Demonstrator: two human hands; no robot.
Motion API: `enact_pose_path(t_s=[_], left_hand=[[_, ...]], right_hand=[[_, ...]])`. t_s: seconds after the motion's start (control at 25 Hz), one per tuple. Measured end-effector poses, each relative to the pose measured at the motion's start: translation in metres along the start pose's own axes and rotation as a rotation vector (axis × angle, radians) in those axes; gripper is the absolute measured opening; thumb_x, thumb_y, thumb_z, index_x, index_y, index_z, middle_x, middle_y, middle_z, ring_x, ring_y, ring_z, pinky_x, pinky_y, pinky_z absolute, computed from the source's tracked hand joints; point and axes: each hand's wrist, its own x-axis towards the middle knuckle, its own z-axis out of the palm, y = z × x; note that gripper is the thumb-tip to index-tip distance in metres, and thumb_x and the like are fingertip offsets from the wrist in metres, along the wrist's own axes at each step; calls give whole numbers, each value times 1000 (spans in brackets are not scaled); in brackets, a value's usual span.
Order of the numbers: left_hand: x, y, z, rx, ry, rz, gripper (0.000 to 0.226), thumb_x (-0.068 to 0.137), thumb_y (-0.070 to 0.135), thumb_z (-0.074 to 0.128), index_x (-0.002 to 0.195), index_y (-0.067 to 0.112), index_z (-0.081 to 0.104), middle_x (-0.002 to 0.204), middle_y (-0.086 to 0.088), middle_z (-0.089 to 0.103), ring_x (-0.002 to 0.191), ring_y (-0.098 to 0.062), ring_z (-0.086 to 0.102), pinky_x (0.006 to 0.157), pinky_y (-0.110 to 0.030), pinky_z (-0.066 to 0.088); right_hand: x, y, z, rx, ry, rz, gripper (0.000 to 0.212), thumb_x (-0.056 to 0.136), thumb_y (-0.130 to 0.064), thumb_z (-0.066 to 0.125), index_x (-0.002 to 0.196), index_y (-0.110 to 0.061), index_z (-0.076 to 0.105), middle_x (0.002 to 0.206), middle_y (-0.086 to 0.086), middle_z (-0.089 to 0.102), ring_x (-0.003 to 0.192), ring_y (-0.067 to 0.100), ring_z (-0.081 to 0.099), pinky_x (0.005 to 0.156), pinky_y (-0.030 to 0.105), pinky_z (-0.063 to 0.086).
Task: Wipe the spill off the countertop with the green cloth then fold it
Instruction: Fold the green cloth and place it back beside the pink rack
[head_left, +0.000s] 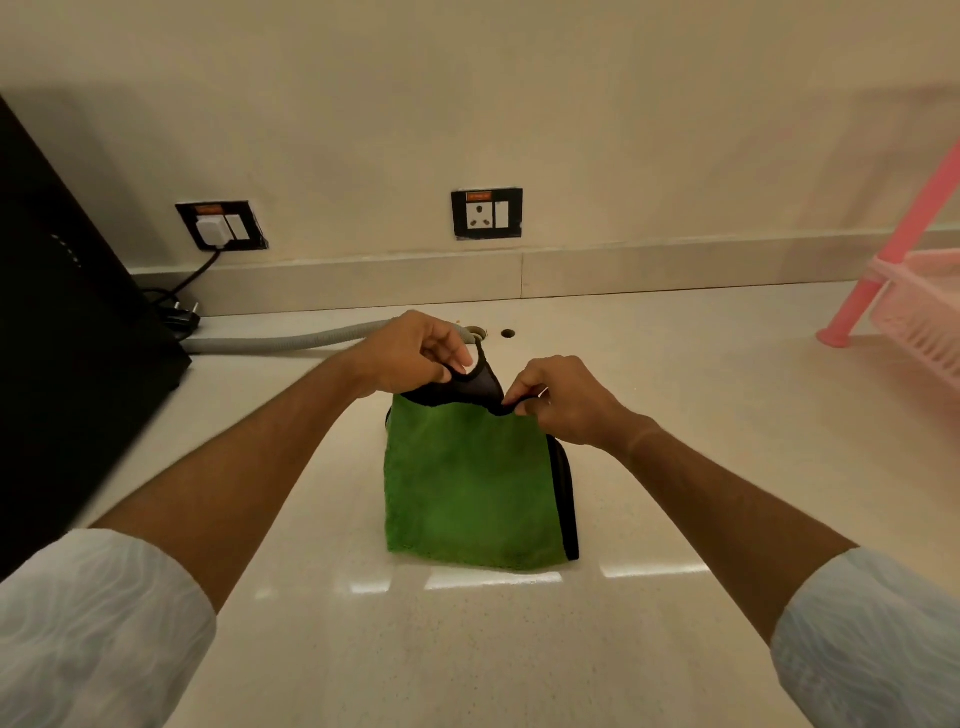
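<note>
The green cloth (470, 488) with a black hem lies on the pale countertop (675, 415), its near edge flat and its far edge lifted. My left hand (410, 353) pinches the far edge at its left, where a black loop shows. At the right end of that same far edge, my right hand (561, 400) pinches the black hem. The cloth looks doubled over, with a black border running down its right side. No spill is visible on the counter around the cloth.
A black appliance (67, 338) stands at the left, with a grey hose (291, 340) running behind my left hand. Two wall sockets (487, 213) sit above the backsplash, one with a plug and cable (213, 234). A pink plastic rack (914, 301) stands at the right.
</note>
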Motion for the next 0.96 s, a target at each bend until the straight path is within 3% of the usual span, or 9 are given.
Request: enact_pose_path(t_s=[0.08, 0.16, 0.24, 0.32, 0.44, 0.56, 0.72, 0.84, 0.96], left_hand=[[-5, 2, 5, -1, -29, 6, 34, 76, -15, 61, 85, 16, 71, 86, -1, 74, 76, -1, 69, 63, -12, 52], [-9, 7, 8, -15, -60, 13, 35, 75, -18, 59, 84, 14, 70, 90, -8, 73, 78, -5, 69, 68, -16, 55], [-11, 12, 10, -14, -84, 23, 36, 75, -20, 58, 84, 13, 69, 89, -11, 72, 77, -6, 69, 69, -17, 56], [-12, 17, 13, -1, -106, 34, 35, 76, -20, 58, 84, 12, 67, 88, -11, 70, 75, -6, 68, 68, -16, 56], [-14, 20, 15, -1, -119, 54, 33, 76, -19, 58, 85, 12, 64, 88, -11, 69, 79, -11, 68, 72, -21, 57], [-16, 20, 15, -8, -87, 58, 29, 77, -14, 61, 83, 14, 63, 88, -12, 71, 82, -19, 69, 77, -27, 59], [-19, 13, 14, 133, 26, 50, 30, 72, -10, 60, 83, 18, 61, 90, -8, 69, 88, -25, 67, 75, -36, 61], [-25, 3, 11, 325, 77, -112, 33, 67, -2, 62, 86, 24, 54, 92, -1, 60, 86, -19, 60, 68, -33, 58], [-33, 2, 3, 323, 98, -296, 19, 72, 8, 67, 84, 19, 56, 85, -3, 62, 73, -16, 63, 60, -31, 57]], right_hand=[[-2, -5, -3, 31, 57, -36, 21, 79, 0, 71, 88, -19, 78, 86, -10, 64, 81, 0, 57, 71, 9, 39], [-3, -12, -7, 18, 83, -70, 20, 80, -5, 73, 87, -23, 77, 103, -6, 63, 96, 6, 54, 79, 17, 39], [-4, -18, -13, -62, 28, -110, 20, 80, -8, 73, 88, -26, 75, 127, -2, 57, 117, 13, 46, 91, 26, 39], [-3, -25, -19, -117, -49, -164, 21, 80, -8, 72, 88, -26, 75, 138, -1, 55, 127, 17, 41, 99, 30, 34], [-2, -34, -27, -140, -126, -210, 21, 79, -8, 72, 90, -26, 75, 123, -3, 66, 125, 16, 44, 100, 32, 32], [-3, -37, -32, -153, -151, -210, 18, 81, -9, 71, 90, -25, 75, 97, -11, 69, 107, 14, 54, 87, 31, 44], [-3, -34, -38, -97, -133, -171, 16, 82, -6, 70, 88, -21, 73, 85, -10, 69, 85, 5, 62, 72, 21, 48], [-4, -32, -44, -56, -109, -123, 19, 82, -8, 73, 86, -25, 67, 83, -9, 68, 80, 3, 64, 69, 19, 48], [-2, -34, -48, -70, -129, -82, 25, 83, -10, 73, 92, -30, 63, 83, -10, 67, 81, 5, 66, 71, 21, 51]])
